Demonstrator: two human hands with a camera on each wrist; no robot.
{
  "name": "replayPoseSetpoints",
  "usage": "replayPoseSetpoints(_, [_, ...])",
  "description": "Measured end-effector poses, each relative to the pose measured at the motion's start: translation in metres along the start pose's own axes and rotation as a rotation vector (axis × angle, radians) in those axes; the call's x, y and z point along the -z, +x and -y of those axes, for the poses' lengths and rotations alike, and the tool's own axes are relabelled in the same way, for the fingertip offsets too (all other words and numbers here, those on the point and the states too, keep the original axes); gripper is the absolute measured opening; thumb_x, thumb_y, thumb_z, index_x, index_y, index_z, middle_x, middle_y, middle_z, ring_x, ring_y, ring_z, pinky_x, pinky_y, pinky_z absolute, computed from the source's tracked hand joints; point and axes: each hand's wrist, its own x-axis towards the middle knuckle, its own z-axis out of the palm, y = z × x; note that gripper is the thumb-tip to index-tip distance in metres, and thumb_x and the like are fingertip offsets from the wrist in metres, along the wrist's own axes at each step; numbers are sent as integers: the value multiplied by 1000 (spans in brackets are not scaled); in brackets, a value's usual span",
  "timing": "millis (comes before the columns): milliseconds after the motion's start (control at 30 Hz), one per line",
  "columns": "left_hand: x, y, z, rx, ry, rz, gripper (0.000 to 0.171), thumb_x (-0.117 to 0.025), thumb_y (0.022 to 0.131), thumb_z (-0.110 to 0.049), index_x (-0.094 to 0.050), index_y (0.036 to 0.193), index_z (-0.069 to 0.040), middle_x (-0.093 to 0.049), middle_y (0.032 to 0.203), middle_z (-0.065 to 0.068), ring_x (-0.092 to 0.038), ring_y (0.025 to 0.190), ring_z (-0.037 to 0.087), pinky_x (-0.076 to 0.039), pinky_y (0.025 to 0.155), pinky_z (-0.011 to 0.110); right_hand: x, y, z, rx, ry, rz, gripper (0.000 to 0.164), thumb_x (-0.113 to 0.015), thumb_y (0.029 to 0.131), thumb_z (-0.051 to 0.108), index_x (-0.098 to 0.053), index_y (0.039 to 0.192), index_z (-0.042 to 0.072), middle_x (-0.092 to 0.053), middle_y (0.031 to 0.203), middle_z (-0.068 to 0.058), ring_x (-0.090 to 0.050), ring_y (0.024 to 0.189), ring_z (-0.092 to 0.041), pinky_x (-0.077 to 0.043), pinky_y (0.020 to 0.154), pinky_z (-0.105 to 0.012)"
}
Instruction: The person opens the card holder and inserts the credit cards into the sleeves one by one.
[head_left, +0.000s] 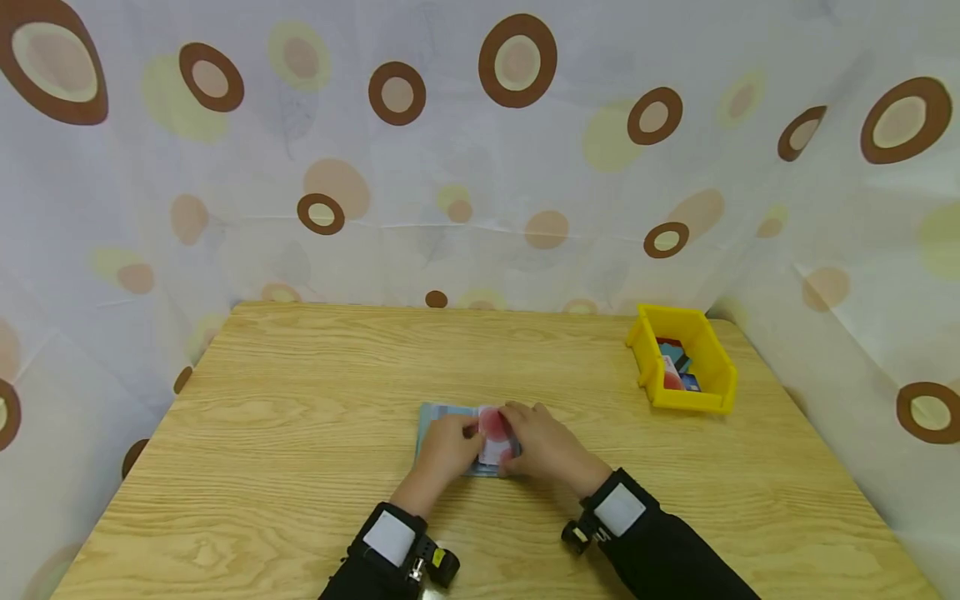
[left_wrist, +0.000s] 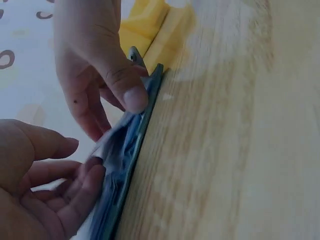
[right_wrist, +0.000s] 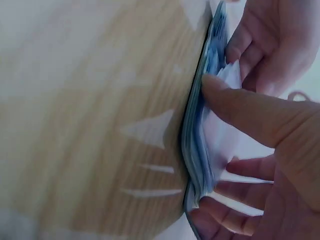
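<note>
So the right hand (head_left: 551, 446) has a pink-and-white card (head_left: 493, 433) held between thumb and fingers, coming in from the card's 3 o'clock. Left hand (head_left: 446, 450) is at 9 o'clock, fingers bent up against the card's edge, can't tell if it's really pinching. Card's sitting over an open blue booklet (head_left: 435, 412) on the wood table (head_left: 300, 417). Yellow bin (head_left: 690, 401) with more cards (head_left: 672, 354) is off at 2 o'clock.
</note>
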Motion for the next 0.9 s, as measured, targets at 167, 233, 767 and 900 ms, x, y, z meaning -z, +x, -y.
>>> replayPoseSetpoints(167, [12, -4, 7, -34, 31, -52, 31, -67, 86, -1, -67, 116, 5, -70, 102, 14, -67, 95, 26, -54, 80, 38, 4, 5, -13, -6, -21, 14, 84, -85, 73, 35, -46, 139, -1, -49, 138, -20, -47, 123, -39, -41, 101, -48])
replayPoseSetpoints(233, [17, -7, 9, -50, 133, -46, 34, -71, 83, -4, -67, 116, 3, -69, 107, 16, -65, 101, 30, -52, 86, 42, 6, 6, -17, -3, -23, 14, 84, -85, 74, 32, -46, 140, 0, -48, 139, -21, -46, 124, -39, -40, 102, -48])
replayPoseSetpoints(767, [14, -11, 9, -98, 419, -40, 37, -85, 70, -10, -71, 103, -1, -67, 95, 12, -65, 90, 26, -52, 79, 38, 22, 17, -7, -100, 164, -66, 63, -82, 78, 19, -54, 133, 6, -43, 137, -20, -55, 112, -34, -48, 90, -46])
replayPoseSetpoints(900, [15, -10, 8, -80, 415, -29, 39, -85, 70, -8, -70, 105, 0, -68, 98, 13, -66, 93, 28, -52, 81, 39, 22, 17, 1, -55, 336, -131, 57, -76, 85, 12, -51, 135, 2, -40, 142, -23, -59, 104, -31, -52, 79, -39])
